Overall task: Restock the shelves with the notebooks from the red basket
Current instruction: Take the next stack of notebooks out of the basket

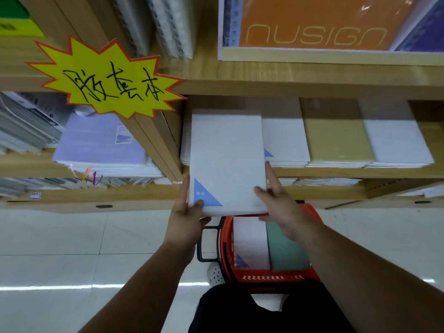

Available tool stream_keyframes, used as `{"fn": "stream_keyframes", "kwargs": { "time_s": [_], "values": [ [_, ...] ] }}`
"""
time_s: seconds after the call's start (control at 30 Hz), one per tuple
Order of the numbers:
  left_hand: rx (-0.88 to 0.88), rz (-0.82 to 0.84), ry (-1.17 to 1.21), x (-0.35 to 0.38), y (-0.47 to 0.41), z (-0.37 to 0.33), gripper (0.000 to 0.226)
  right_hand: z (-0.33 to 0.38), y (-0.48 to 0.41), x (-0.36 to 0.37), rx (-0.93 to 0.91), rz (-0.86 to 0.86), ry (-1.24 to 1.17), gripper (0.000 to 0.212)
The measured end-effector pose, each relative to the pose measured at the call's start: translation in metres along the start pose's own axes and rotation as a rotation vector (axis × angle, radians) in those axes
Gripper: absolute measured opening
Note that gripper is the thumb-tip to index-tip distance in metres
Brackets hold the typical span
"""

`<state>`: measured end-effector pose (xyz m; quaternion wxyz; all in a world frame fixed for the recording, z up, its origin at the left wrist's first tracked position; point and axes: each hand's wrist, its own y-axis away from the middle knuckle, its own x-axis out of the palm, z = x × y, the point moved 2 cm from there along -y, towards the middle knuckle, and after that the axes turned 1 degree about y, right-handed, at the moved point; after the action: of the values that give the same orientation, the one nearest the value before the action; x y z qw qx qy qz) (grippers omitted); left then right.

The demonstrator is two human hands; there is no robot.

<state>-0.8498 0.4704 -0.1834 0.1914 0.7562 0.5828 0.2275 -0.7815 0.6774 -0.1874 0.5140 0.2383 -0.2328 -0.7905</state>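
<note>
— What has the person got hold of?

— A white notebook [227,162], flat and rectangular, with a smooth matte cover and a blue triangle at its near left corner. It may be a thin pile; from here I cannot tell. The left hand [186,219] pinches that corner, thumb on top. The right hand [280,205] has its fingers curled round the near right edge, thumb on the cover.

— Which way does it lie?

— Its long axis runs straight away from the person. The far end is in over the wooden shelf [312,173] and the near end hangs above the red basket [271,277].

— What else is on that shelf?

— Three flat stacks to its right: a white stack [286,140], a tan stack [336,138] and a far white stack [396,140], all lying the same way.

— And the basket?

— Slotted plastic with a black handle [204,243], on the glossy tiled floor [72,236]. Two covers show inside, side by side: a white cover [249,241] with a blue triangle and a green cover [286,246].
</note>
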Motion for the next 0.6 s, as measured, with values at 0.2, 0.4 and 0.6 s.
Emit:
{"fn": "stream_keyframes", "kwargs": {
  "time_s": [0.2, 0.4, 0.6],
  "values": [
    [0.019, -0.119, 0.013, 0.002, -0.021, -0.020, 0.058, 0.021, -0.010, 0.010, -0.102, -0.069, -0.026, 0.066],
    [-0.087, -0.291, 0.067, 0.015, -0.047, -0.049, 0.046, 0.060, -0.040, 0.022, -0.077, -0.201, -0.052, 0.061],
    [0.018, -0.350, -0.104, 0.021, -0.023, -0.016, 0.044, 0.017, -0.023, 0.026, -0.073, -0.227, -0.096, 0.055]
  ]
}}
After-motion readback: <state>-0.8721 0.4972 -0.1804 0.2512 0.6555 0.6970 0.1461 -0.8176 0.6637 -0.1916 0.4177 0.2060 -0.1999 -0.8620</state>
